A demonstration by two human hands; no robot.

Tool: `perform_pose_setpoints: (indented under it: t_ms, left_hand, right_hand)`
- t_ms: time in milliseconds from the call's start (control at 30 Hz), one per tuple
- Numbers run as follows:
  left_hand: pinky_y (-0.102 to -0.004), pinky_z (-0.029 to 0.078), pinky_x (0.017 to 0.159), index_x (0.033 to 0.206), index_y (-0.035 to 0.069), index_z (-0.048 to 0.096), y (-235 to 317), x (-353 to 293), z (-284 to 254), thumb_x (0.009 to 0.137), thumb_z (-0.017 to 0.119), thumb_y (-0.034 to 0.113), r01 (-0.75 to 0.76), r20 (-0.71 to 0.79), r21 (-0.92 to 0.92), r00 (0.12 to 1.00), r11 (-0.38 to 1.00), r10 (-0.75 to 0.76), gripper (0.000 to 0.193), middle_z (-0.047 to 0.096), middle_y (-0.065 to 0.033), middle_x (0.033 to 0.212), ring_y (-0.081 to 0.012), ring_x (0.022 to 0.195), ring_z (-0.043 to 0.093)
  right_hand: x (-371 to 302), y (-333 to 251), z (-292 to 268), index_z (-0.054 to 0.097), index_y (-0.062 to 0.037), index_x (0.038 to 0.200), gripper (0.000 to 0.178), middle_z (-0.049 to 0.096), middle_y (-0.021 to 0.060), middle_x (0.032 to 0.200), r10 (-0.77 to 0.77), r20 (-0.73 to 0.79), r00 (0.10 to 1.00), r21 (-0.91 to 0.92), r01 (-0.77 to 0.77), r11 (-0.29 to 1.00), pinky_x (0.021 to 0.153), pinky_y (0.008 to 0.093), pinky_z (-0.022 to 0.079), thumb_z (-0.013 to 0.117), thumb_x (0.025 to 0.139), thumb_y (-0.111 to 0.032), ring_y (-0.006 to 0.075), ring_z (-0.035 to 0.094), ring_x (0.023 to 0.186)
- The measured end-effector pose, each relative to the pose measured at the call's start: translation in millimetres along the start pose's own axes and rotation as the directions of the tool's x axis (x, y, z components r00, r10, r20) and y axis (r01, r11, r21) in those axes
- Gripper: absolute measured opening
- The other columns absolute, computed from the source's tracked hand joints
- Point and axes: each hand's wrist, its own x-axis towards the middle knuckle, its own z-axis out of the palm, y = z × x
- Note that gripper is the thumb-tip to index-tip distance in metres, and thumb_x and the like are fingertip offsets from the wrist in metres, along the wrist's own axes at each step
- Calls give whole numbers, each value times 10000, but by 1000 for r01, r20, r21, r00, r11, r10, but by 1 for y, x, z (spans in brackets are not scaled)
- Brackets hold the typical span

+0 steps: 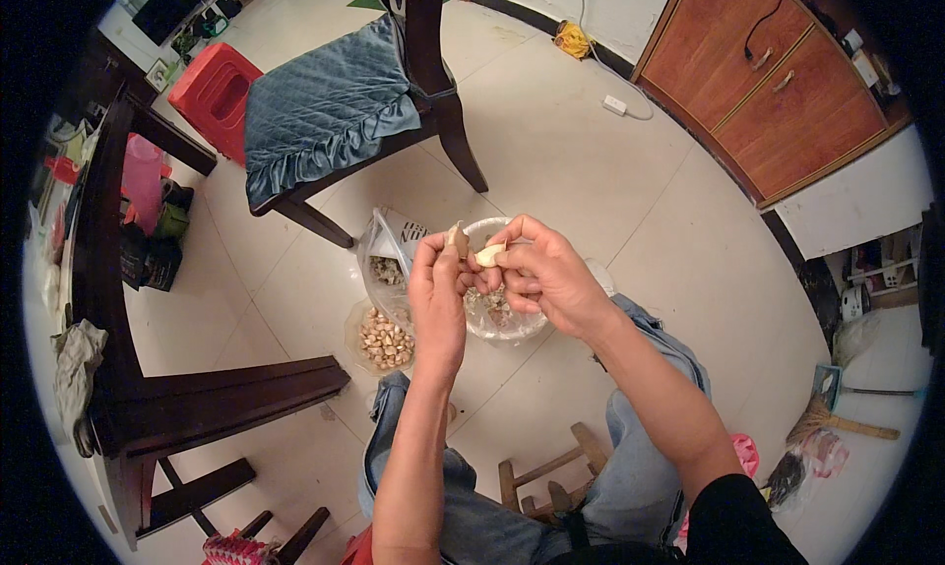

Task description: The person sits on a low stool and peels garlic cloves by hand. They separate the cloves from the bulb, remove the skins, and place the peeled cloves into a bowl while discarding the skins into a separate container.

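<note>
Two hands meet above a clear bowl (507,324) on the floor: the left hand (438,294) and right hand (541,275) both pinch a pale garlic clove (489,256); a smaller bowl of cloves (384,339) sits just left.

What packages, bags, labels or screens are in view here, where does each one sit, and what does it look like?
Clear plastic bag: on the floor left of the white bowl, open, crumpled, holding brownish cloves.
Dark packages: by the table leg at far left, boxy; details too small to tell.
Pink bag: floor beside the right knee, only partly visible.
No screens or signs visible.
</note>
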Motion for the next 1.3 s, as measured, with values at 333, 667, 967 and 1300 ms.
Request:
perform_pose_setpoints:
  t_ms: [333, 667, 967, 1300]
  left_hand:
    - [-197, 274, 476, 1087, 46, 567, 9, -3, 2, 977, 543, 199, 146, 115, -137, 985, 980, -131, 190, 590, -11, 781, -46, 559, 422]
    - [-180, 280, 477, 1079, 20, 623, 10, -5, 3, 956, 634, 144, 84, 73, -37, 994, 996, -81, 175, 569, 23, 749, -23, 562, 404]
    - [-175, 261, 451, 1014, 27, 608, 4, -3, -5, 956, 645, 185, 87, 45, -123, 996, 989, -82, 172, 610, -5, 774, -23, 515, 416]
    - [-168, 283, 466, 1012, 24, 596, 10, -5, -2, 957, 640, 162, 74, 79, -90, 995, 993, -66, 155, 593, -2, 784, -24, 540, 428]
  right_hand:
    - [0, -1, -6, 509, -13, 1025, 115, 586, 68, 804, 9, -12, 1000, 130, -7, 992, 422, 188, 341, 545, 956, -97, 20, 357, 497]
    - [1, -1, -6, 515, -14, 1010, 94, 592, 75, 775, 18, 6, 1000, 121, -18, 992, 421, 185, 352, 524, 976, -102, 18, 368, 501]
    - [-1, 2, -1, 533, -16, 1037, 152, 597, 65, 793, -58, 63, 996, -37, 61, 997, 425, 173, 359, 518, 1015, -166, 8, 389, 508]
    - [-3, -2, -5, 545, 6, 1100, 154, 604, 83, 825, -62, 87, 994, 89, 54, 995, 448, 177, 369, 492, 1003, -101, 20, 376, 535]
